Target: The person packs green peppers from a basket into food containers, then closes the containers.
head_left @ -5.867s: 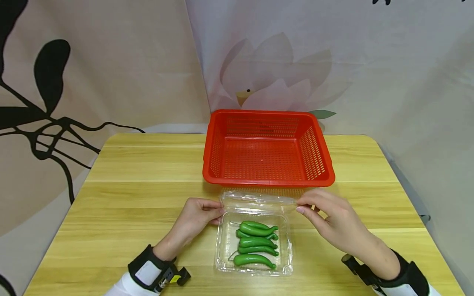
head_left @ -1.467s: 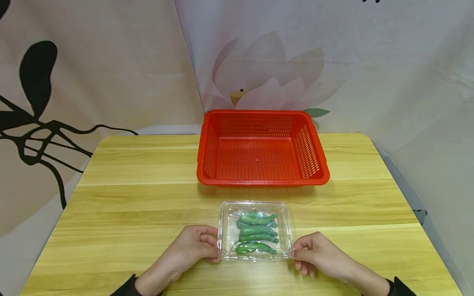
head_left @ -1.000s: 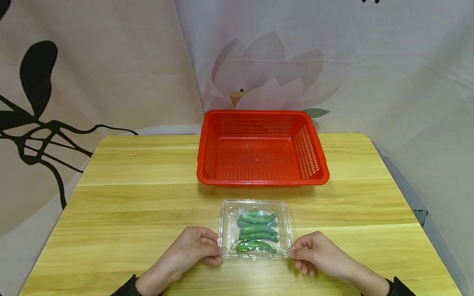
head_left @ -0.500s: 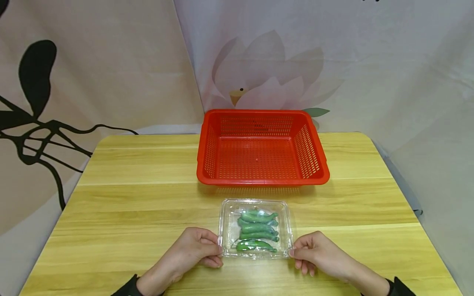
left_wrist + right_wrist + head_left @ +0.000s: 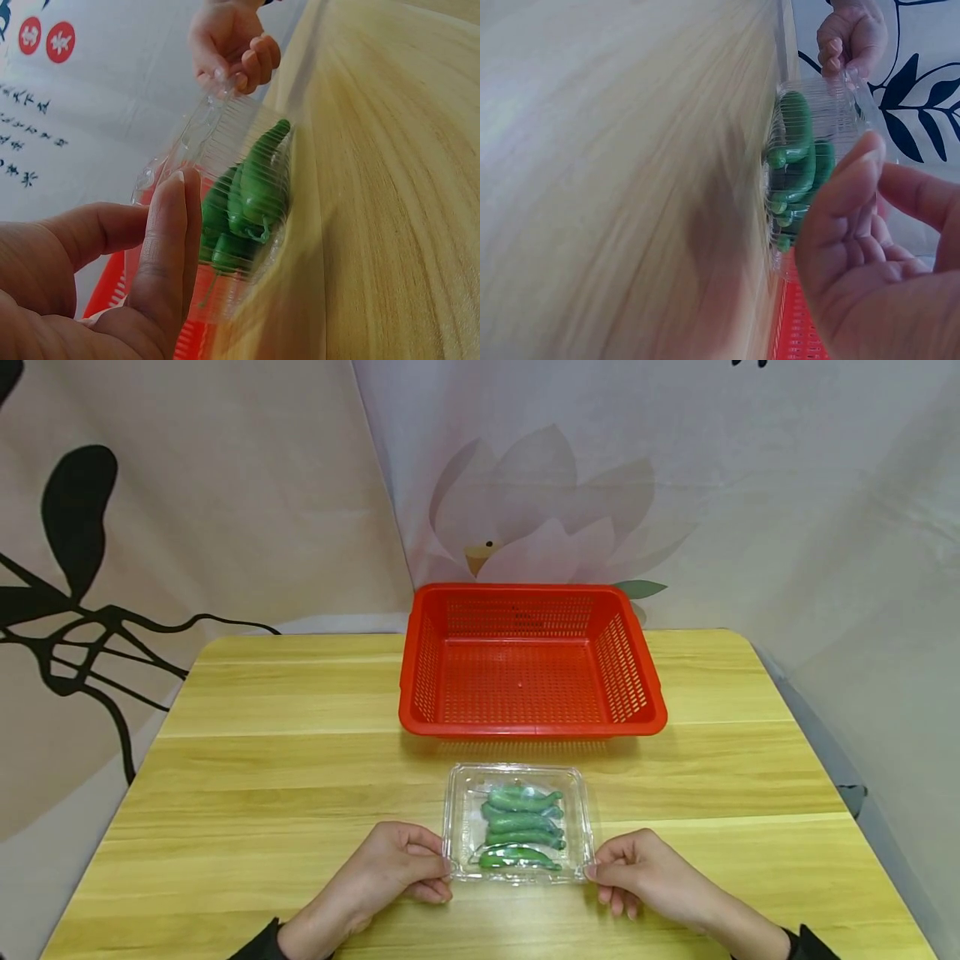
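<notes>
A clear plastic clamshell box (image 5: 576, 831) sits near the front middle of the table, its lid down over several green chili peppers (image 5: 519, 823). At the box's front left corner, my left hand (image 5: 397, 867) pinches the rim between thumb and fingers. My right hand (image 5: 637, 875) pinches the front right corner the same way, its other fingers curled below. In the left wrist view the peppers (image 5: 259, 180) show through the ribbed side wall, and the rim is between thumb and fingertips. The right wrist view shows the same peppers (image 5: 795, 135) low in the box.
A red plastic basket (image 5: 534, 729) with slotted walls stands behind the box, at the back of the wooden table (image 5: 247, 760); nothing shows inside it. A printed cloth backdrop (image 5: 247, 493) hangs behind the table.
Earliest, the lid stood raised with both hands at its ends; it has since come down over the peppers, and the hands have shifted to the front corners. The last second shows hardly any movement.
</notes>
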The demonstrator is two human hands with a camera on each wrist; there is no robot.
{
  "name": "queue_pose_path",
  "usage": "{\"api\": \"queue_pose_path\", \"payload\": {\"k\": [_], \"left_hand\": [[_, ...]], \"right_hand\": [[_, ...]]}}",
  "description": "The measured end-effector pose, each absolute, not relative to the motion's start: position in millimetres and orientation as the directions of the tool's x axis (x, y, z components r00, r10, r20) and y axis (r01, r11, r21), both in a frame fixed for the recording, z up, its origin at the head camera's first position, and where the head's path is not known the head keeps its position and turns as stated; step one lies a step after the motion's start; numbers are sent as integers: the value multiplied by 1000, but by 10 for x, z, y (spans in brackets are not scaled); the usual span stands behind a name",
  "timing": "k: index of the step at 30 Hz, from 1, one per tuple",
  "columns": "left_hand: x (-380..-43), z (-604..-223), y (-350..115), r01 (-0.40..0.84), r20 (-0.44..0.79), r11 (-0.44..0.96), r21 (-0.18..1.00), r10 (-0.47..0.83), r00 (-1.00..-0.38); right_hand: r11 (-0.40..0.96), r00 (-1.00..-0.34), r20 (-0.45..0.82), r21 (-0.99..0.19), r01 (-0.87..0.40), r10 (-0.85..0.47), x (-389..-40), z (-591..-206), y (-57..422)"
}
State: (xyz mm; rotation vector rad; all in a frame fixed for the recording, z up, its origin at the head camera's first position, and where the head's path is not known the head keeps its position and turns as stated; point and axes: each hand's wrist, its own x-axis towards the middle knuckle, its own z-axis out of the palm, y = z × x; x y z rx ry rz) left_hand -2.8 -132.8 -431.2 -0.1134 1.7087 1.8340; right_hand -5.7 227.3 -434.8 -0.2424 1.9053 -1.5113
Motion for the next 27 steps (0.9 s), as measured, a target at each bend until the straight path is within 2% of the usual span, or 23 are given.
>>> {"api": "queue_pose_path", "payload": {"k": [11,18,21,23,25,27], "left_hand": [[-27,-4315,-1338,-494,-470,37,869,374,-799],[-11,-4279,-1426,-465,-471,103,879,331,-818],[-12,-4219,-1479,-377,-415,189,907,236,-879],[-20,-4178,-1516,-275,-321,273,922,141,-936],[-36,-4144,-1555,-151,-178,352,923,45,-983],[-61,-4127,-1612,1,10,413,911,-18,-1000]], "right_hand": [[342,-770,-379,-913,221,-514,-72,-4343,2302],[420,-842,-312,-901,114,-440,-122,-4242,2428],[455,-912,-206,-890,24,-356,-139,-4169,2487],[500,-957,-81,-863,-73,-278,-149,-4124,2515],[552,-975,72,-815,-179,-210,-164,-4095,2544],[602,-951,249,-736,-309,-182,-197,-4095,2583]]}}
